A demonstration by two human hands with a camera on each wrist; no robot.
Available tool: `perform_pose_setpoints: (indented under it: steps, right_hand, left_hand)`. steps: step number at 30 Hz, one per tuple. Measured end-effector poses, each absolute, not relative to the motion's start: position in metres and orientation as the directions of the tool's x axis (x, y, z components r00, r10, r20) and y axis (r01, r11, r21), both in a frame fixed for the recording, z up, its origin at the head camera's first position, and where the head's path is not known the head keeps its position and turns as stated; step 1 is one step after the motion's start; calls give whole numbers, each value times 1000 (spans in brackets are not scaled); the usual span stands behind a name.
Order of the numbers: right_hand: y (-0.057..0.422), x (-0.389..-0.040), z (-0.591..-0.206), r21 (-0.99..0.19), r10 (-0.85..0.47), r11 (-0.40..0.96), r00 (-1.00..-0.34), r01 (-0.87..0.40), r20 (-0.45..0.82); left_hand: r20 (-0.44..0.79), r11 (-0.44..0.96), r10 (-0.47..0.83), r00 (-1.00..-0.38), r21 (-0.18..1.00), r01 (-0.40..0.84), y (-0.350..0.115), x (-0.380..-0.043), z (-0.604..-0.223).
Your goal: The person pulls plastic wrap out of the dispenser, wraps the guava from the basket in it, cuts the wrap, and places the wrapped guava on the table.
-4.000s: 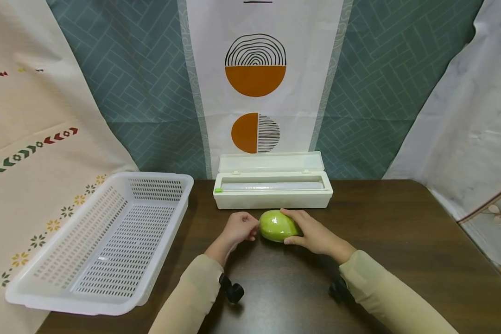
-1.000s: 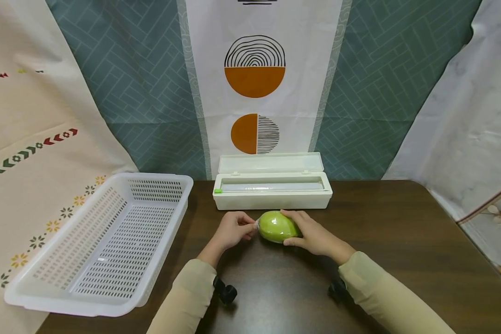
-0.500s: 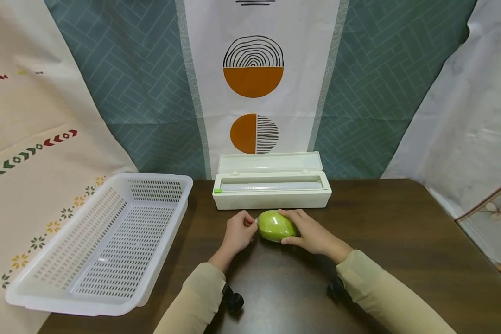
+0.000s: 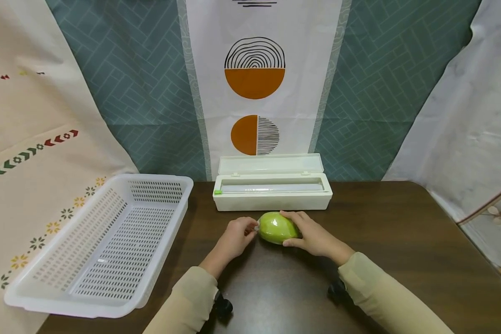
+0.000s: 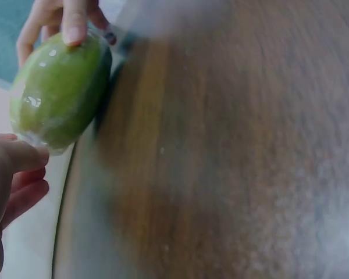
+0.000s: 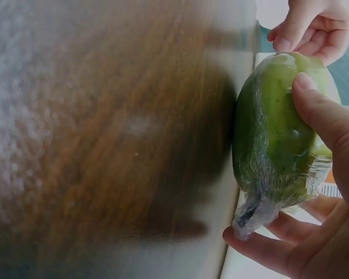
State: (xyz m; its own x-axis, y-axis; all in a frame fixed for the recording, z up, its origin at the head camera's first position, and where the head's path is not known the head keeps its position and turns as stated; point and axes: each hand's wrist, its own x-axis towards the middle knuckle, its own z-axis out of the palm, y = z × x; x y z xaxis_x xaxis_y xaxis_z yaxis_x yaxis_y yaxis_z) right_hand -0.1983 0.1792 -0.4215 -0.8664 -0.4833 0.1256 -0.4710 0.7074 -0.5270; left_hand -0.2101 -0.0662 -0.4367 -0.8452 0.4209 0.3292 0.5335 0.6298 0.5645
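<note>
A smooth, oval green fruit (image 4: 277, 228) wrapped in clear cling film lies on the dark table in front of the white box. My right hand (image 4: 317, 235) grips it from the right, thumb on the near side and fingers over the far side. At its left end, my left hand (image 4: 234, 235) pinches a small gathered tip of the film between thumb and fingertips. The right wrist view shows a twisted tail of cling film (image 6: 255, 218) at the fruit's other end, beside the right hand's fingers. Film creases catch the light along the fruit.
Behind the fruit stands a white cling film box (image 4: 272, 202), its lid raised and a roll (image 4: 271, 188) inside. A white perforated plastic basket (image 4: 167, 260) sits at the left. Patterned cloths hang behind the table (image 4: 400, 260).
The left hand has shifted slightly back and forth at the film tip, its wrist turning and fingers changing their hold. The right hand and the fruit have stayed nearly in place.
</note>
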Motion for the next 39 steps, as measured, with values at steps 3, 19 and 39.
perform_pose_setpoints:
  steps: [3, 19, 39]
  right_hand:
    - [180, -198, -422, -532, -486, 703, -865, -473, 127]
    - [180, -198, -417, -534, -492, 697, -861, -478, 128]
    - [180, -199, -422, -543, -496, 692, -860, -475, 121]
  left_hand:
    - [393, 648, 433, -811, 490, 583, -66, -210, -439]
    - [559, 640, 442, -701, 351, 683, -64, -212, -443]
    - [321, 609, 384, -866, 616, 499, -65, -223, -431]
